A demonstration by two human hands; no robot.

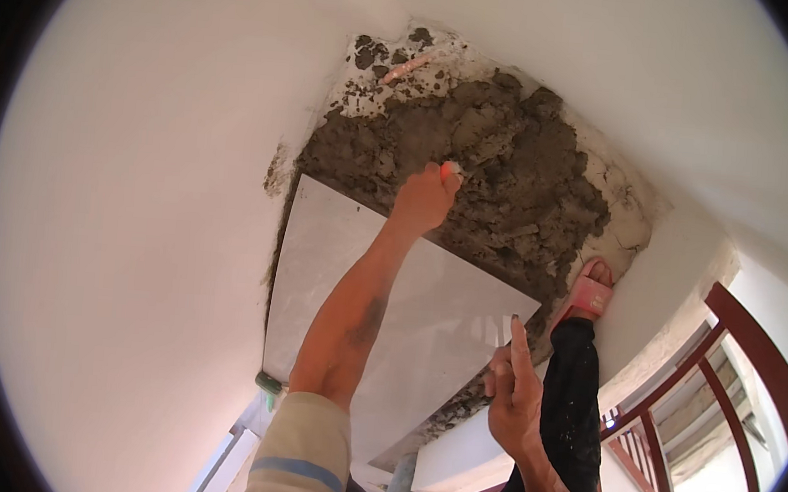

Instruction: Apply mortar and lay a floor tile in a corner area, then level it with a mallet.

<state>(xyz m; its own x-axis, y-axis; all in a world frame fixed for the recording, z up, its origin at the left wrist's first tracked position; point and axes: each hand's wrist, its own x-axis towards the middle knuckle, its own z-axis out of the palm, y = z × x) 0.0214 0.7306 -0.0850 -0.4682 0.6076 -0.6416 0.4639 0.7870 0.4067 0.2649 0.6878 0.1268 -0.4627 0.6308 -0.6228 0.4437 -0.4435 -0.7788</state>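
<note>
My left hand (423, 200) is closed around a tool with an orange-red and whitish handle end (452, 171); its working end cannot be made out. The fist is over a rough bed of wet grey mortar (531, 173), just beyond the edge of a large pale tile (444, 313). My left forearm crosses above this tile. At the tile's right corner, my right hand (516, 396) is raised with its index finger stretched out and the other fingers partly curled. Nothing shows in it.
White walls meet behind the mortar. A pinkish stick (409, 68) lies on the mortar-spattered floor at the back. A foot in a pink slipper (591, 294) stands at the right, beside the mortar. Dark red railings (663, 448) border a drop with stairs at lower right.
</note>
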